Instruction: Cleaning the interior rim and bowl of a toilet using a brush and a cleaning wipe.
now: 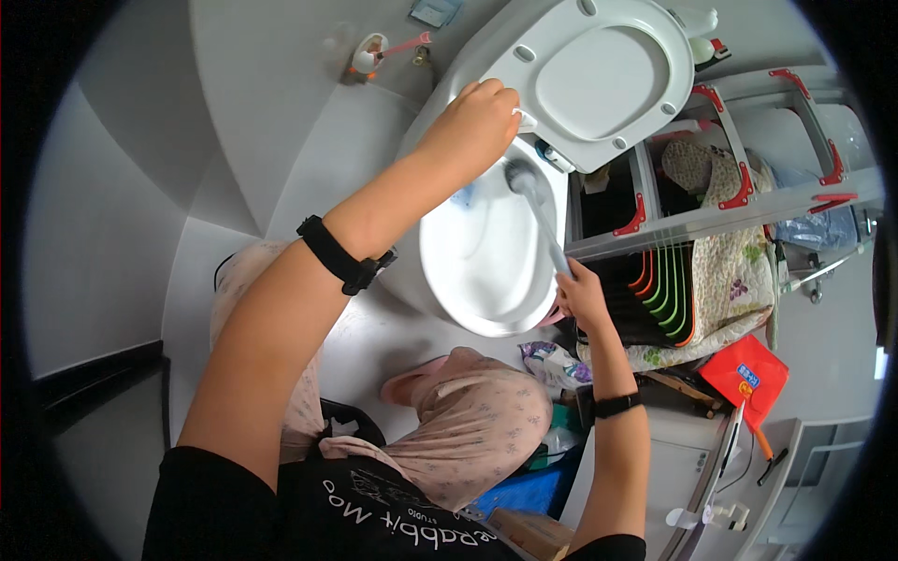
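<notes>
My right hand [582, 297] is closed round the grey handle of a toilet brush [544, 227]. Its bristled head rests against the inner wall of the white toilet bowl [440, 245], near the hinge side. My left hand [479, 126] is a closed fist above the bowl's back rim, by the raised toilet seat [540, 89]. A bit of white shows beside its fingers; what they hold, if anything, is hidden. Some blue liquid [462, 195] lies on the bowl's left inner side, below my left forearm.
A folded ladder [711, 220] with red brackets stands right of the toilet, before covered goods. A white holder [370, 54] with a pink stick hangs on the wall at upper left. A red bag [746, 379] and a white cabinet [659, 439] are at right.
</notes>
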A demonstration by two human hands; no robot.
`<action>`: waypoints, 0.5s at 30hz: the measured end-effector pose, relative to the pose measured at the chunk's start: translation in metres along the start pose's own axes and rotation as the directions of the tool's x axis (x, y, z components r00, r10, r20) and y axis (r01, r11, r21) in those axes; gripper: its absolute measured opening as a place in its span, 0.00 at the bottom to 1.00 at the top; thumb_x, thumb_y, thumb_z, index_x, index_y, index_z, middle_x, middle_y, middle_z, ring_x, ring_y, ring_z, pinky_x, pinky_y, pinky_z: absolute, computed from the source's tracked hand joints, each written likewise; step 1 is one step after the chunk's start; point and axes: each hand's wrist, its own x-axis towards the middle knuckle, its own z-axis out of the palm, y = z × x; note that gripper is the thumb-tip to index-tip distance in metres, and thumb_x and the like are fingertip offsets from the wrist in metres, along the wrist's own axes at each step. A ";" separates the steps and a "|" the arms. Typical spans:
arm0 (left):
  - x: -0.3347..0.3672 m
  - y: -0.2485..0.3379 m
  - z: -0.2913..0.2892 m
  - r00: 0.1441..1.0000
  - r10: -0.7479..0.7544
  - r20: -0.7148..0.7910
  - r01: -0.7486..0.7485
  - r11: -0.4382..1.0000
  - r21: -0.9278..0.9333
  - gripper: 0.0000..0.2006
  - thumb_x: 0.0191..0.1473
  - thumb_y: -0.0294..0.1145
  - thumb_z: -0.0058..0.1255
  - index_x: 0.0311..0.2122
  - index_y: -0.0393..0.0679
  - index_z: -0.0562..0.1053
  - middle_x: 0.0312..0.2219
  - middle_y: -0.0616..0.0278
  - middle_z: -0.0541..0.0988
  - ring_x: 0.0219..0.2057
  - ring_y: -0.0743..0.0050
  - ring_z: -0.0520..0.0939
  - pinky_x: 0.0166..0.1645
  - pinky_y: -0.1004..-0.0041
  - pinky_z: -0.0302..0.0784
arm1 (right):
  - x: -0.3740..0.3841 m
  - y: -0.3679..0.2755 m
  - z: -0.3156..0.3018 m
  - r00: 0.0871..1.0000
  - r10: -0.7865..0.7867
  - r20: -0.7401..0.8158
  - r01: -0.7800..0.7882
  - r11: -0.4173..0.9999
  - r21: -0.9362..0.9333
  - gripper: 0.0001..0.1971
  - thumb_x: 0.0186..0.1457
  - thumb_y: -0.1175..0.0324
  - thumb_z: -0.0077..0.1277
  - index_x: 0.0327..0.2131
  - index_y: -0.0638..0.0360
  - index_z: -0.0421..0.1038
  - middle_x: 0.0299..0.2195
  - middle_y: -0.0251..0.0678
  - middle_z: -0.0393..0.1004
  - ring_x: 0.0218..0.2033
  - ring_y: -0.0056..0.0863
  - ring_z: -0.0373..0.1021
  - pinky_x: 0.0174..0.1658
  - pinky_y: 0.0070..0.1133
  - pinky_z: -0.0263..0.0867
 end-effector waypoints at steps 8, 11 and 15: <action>-0.006 -0.001 0.001 1.000 -0.010 0.019 0.010 1.000 -0.007 0.05 0.47 0.27 0.46 0.29 0.37 0.69 0.29 0.56 0.71 0.35 0.55 0.71 0.40 0.65 0.67 | 0.013 0.006 0.000 0.996 -0.091 -0.006 0.090 0.990 -0.109 0.22 0.47 0.73 0.45 0.48 0.69 0.60 0.16 0.32 0.64 0.11 0.15 0.55 0.12 0.16 0.50; 0.002 0.007 -0.007 1.000 0.011 0.007 -0.011 1.000 -0.009 0.05 0.47 0.26 0.45 0.29 0.37 0.69 0.29 0.56 0.71 0.35 0.55 0.71 0.39 0.65 0.67 | -0.006 0.034 -0.027 0.993 0.093 -0.067 -0.076 0.972 0.223 0.15 0.50 0.73 0.41 0.44 0.64 0.62 0.14 0.27 0.58 0.09 0.12 0.50 0.10 0.12 0.43; 0.002 0.000 -0.013 1.000 -0.013 0.018 0.013 1.000 0.004 0.04 0.47 0.26 0.45 0.29 0.37 0.68 0.30 0.56 0.71 0.35 0.56 0.71 0.39 0.65 0.67 | -0.023 0.047 -0.024 0.975 0.168 -0.143 -0.127 0.957 0.261 0.18 0.50 0.74 0.42 0.47 0.64 0.60 0.14 0.27 0.58 0.09 0.12 0.50 0.10 0.12 0.42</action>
